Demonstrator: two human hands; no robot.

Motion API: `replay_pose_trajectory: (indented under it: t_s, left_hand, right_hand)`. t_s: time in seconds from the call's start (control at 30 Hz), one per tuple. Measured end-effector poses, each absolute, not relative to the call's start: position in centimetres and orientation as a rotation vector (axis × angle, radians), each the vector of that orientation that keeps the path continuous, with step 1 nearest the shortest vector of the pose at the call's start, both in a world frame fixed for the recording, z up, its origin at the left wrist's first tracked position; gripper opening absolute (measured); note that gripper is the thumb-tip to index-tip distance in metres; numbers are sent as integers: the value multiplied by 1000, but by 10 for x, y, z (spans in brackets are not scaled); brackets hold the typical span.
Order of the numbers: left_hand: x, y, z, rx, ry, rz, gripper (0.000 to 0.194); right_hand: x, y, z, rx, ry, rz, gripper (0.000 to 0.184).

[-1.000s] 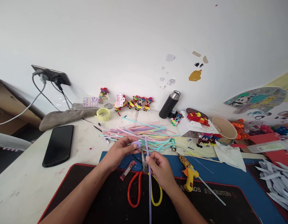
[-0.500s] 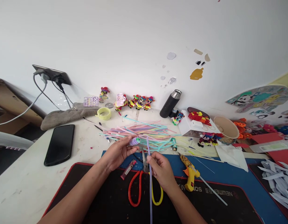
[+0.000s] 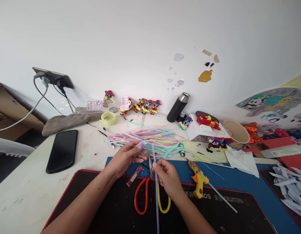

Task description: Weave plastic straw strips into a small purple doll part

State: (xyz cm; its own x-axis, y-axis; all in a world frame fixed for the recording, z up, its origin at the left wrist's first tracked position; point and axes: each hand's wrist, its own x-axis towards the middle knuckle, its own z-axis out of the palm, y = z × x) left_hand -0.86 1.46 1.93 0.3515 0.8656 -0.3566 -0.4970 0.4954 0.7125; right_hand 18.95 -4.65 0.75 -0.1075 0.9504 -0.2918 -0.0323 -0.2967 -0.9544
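Note:
Between the thumb and fingers of my left hand (image 3: 128, 156) is a small coil of purple pipe cleaner (image 3: 141, 145) with a bit of green at its tip. My right hand (image 3: 168, 175) pinches a long purple pipe cleaner (image 3: 156, 198), its upper end standing free just right of the coil and its lower end running down out of view. Beneath my hands lie scissors (image 3: 141, 196) with one red and one yellow handle; the blades are partly hidden. A small pink-labelled pack (image 3: 134, 176) rests left of them. Pastel pipe cleaners (image 3: 145, 135) are heaped just beyond.
A yellow glue gun (image 3: 198, 180) lies right on the dark mat (image 3: 111, 208). Left is a black phone (image 3: 62, 151). At the back stand a black flask (image 3: 178, 107), a tape roll (image 3: 108, 118) and several small figures (image 3: 147, 106). Paper strips (image 3: 291, 188) are piled far right.
My left thumb has moved over the purple coil, and the coil has turned and tilted slightly upward. My right hand keeps its pinch on the long pipe cleaner, nearly in place.

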Motion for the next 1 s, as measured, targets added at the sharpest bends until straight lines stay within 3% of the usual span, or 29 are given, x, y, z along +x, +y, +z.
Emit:
replay_pose_trajectory:
  t_s: [0.37, 1.0]
  left_hand:
    - [-6, 16, 21, 472, 828, 955, 17]
    - [-9, 18, 17, 351, 723, 973, 13]
  right_hand:
    - [189, -49, 7, -1345, -1090, 1542, 49]
    - [188, -51, 9, -1368, -1091, 1549, 51]
